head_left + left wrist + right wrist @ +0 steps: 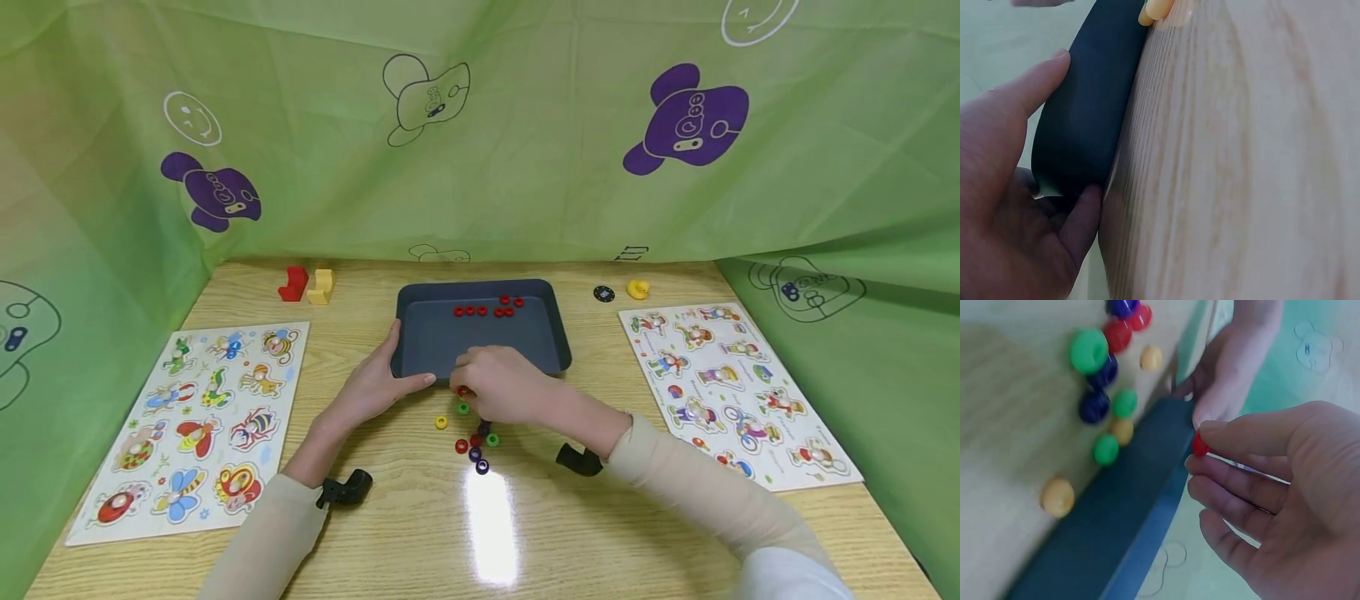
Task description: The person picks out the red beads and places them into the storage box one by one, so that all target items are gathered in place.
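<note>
A dark blue-grey tray [427, 346] sits on the table, with several red beads [471, 311] inside toward its back. My left hand [371, 387] grips the tray's front left corner, its thumb along the front wall in the left wrist view. Over the tray's front edge, my right hand [504, 383] pinches a red bead [1200, 445] between thumb and index finger. Loose beads lie in front of the tray: a yellow one [441, 422], a green one [492, 439], a red one [461, 447], a purple one [482, 467] and others partly hidden beneath the right hand.
Picture puzzle boards flank the tray, one with insects [187, 425] at left and one with figures [735, 392] at right. Behind are a red block [294, 285], a yellow block [321, 287], a black disc [603, 293] and a yellow duck [638, 289]. Green cloth [525, 192] encloses the table.
</note>
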`<state>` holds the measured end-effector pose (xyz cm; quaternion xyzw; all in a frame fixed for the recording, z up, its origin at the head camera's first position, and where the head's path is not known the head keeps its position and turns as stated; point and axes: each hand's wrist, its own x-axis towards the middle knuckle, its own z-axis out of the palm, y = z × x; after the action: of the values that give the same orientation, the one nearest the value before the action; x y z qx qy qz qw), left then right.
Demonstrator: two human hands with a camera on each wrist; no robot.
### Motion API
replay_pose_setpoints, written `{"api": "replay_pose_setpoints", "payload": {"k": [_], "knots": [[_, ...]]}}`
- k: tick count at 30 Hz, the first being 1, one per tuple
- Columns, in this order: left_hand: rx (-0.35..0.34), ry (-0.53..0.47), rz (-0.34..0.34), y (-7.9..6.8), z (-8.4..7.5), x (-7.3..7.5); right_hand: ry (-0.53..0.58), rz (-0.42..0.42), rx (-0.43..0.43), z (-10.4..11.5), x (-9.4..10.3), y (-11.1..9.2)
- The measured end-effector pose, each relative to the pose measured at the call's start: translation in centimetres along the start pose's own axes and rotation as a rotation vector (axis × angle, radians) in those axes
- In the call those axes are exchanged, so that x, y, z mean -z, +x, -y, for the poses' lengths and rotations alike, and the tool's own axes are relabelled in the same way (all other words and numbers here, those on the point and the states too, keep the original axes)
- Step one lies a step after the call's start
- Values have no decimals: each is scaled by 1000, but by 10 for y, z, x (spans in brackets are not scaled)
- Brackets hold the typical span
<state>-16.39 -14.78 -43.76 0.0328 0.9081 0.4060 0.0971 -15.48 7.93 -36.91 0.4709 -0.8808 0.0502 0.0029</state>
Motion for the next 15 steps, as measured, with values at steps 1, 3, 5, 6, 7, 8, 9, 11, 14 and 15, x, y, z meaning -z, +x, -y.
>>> {"api": "replay_pose_setpoints", "payload": {"k": [1,3,5,6,7,8,9,11,14,15], "knots": [[1,0,1,0,0,0,18,0,-13,-3,2,2],[1,1,2,0,0,1,64,0,-41,-9,6,7],[4,2,4,0,0,0,102,2,-71,-16,9,13],[4,2,4,0,1,0,119,3,-87,-20,9,16],[5,3,5,0,1,0,127,2,-103,-23,10,20],[6,3,4,1,1,0,141,1,-117,-27,10,23],[5,3,3,0,1,0,143,-1,-131,-31,9,27],[5,2,1,0,1,0,146,-6,-153,-39,9,36],[10,1,0,0,1,-1,160,-7,-188,-50,9,50],[9,1,0,1,1,-1,167,-7,-200,-53,10,54]]}}
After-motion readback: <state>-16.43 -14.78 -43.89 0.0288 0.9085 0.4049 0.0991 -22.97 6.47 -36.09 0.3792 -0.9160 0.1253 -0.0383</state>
